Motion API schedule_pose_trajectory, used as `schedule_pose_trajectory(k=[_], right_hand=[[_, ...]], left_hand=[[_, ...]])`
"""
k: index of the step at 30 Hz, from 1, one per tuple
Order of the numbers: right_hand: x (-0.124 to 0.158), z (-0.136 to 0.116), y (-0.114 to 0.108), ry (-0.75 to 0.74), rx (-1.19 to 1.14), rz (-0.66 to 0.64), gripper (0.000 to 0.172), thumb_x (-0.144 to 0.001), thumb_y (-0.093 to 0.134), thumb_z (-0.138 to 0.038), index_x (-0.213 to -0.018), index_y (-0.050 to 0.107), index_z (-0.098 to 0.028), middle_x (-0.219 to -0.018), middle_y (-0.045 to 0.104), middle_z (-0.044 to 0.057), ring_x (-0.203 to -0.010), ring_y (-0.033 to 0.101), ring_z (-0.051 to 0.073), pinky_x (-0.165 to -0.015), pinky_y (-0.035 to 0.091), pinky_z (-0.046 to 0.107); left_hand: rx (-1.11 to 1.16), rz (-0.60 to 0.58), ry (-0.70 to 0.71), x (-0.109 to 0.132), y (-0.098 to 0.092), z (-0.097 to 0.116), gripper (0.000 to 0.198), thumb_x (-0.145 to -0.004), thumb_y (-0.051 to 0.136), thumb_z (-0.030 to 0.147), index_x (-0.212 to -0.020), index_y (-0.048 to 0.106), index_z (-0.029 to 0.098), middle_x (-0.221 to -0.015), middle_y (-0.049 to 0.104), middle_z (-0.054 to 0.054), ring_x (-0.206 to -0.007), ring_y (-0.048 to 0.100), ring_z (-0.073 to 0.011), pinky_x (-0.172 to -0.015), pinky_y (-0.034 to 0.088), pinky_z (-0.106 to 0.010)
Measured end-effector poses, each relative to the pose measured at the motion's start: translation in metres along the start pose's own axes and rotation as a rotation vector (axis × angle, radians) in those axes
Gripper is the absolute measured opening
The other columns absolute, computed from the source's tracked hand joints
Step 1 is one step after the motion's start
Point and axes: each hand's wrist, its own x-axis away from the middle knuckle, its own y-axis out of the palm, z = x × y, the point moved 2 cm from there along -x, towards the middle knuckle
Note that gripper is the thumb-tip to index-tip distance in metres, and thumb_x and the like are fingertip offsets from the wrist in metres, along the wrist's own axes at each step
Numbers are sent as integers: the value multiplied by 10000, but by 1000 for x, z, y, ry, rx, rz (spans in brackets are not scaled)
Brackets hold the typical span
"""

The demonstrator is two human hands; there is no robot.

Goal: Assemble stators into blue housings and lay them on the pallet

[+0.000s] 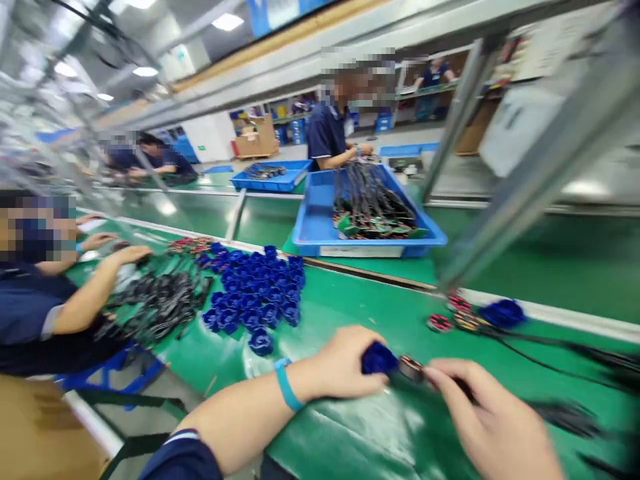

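My left hand (350, 363), with a teal band at the wrist, is closed around a dark blue plastic cup-shaped part (379, 359). Between thumb and fingers, my right hand (490, 413) pinches a small round motor stator with copper windings (411, 367). The stator sits just right of the blue part's opening; whether they touch cannot be made out. Beyond my right hand lie red-wound stators (440, 323) with black cables (555, 343), beside another blue part (503, 312). Many similar blue parts (260, 293) are grouped on the green bench to the left.
A blue tray (370, 250) of wired circuit boards stands across the belt edge. Slanted metal posts (520, 167) rise at right. At left, a co-worker's arm (85, 300) reaches over a heap of black cables (160, 300). Another person (327, 130) stands behind the tray.
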Motion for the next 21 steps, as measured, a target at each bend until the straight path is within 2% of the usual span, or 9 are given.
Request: schedule_pose_trajectory(k=[2, 4, 6, 9, 11, 13, 15, 17, 21], right_hand=[[-7, -13, 1, 83, 64, 35, 164, -975, 465, -297, -873, 593, -287, -815, 701, 61, -708, 675, 252, -661, 521, 390], [-16, -17, 9, 125, 153, -128, 183, -978, 481, -279, -815, 560, -251, -792, 675, 54, -750, 657, 244, -715, 513, 373], [-21, -15, 14, 156, 209, -234, 181, -968, 522, -238, -789, 542, -226, -811, 664, 43, -782, 641, 219, -744, 496, 341], [-19, -13, 16, 198, 230, -243, 82, -949, 603, -258, -898, 578, -198, -932, 669, 54, -862, 635, 201, -795, 485, 320], [-16, -14, 18, 252, 241, -201, 276, -908, 684, -364, -1080, 586, -172, -1065, 658, 95, -943, 642, 228, -830, 496, 343], [-16, -15, 21, 292, 272, -181, 557, -870, 722, -455, -1285, 525, -140, -1184, 621, 144, -1031, 639, 271, -877, 503, 380], [-18, -16, 27, 297, 316, -205, 629, -894, 687, -463, -1390, 477, -138, -1228, 596, 158, -1057, 641, 284, -900, 502, 386], [-22, -18, 33, 295, 356, -240, 539, -944, 617, -429, -1394, 503, -155, -1202, 599, 145, -1022, 653, 268, -878, 505, 362], [-30, -21, 41, 314, 402, -255, 454, -978, 545, -404, -1361, 551, -160, -1176, 617, 138, -974, 665, 257, -823, 508, 346]], left_hand=[[-30, 85, -47, -3, -3, -8, 365, -760, 670, 205, -1124, 636, 197, -1052, 706, -120, -1007, 658, -324, -920, 550, -535], [-41, 137, -84, -8, -1, -22, 390, -808, 629, 206, -1195, 595, 165, -1121, 673, -169, -1086, 620, -365, -956, 493, -635], [-145, 190, -71, -11, 2, -30, 495, -821, 664, 244, -1291, 539, 156, -1253, 622, -194, -1209, 563, -377, -1020, 451, -645], [-215, 275, 82, -5, 1, -24, 541, -840, 689, 245, -1346, 510, 173, -1343, 581, -181, -1275, 530, -346, -1068, 447, -571], [-138, 306, 185, 3, 0, -12, 444, -877, 643, 194, -1310, 544, 200, -1189, 657, -121, -1073, 636, -250, -959, 534, -436], [-32, 267, 186, 9, 3, -3, 349, -909, 579, 160, -1255, 579, 204, -968, 684, -55, -791, 647, -156, -774, 565, -314], [67, 166, 76, 9, 11, -2, 286, -921, 535, 170, -1197, 607, 188, -826, 667, -17, -636, 601, -117, -650, 544, -265], [222, 47, -110, 6, 21, -6, 285, -918, 524, 212, -1187, 607, 169, -789, 661, -5, -560, 584, -98, -559, 520, -240], [670, -124, -557, 2, 33, -15, 521, -923, 522, 352, -1391, 438, 141, -902, 666, -27, -418, 550, -71, -342, 405, -199]])
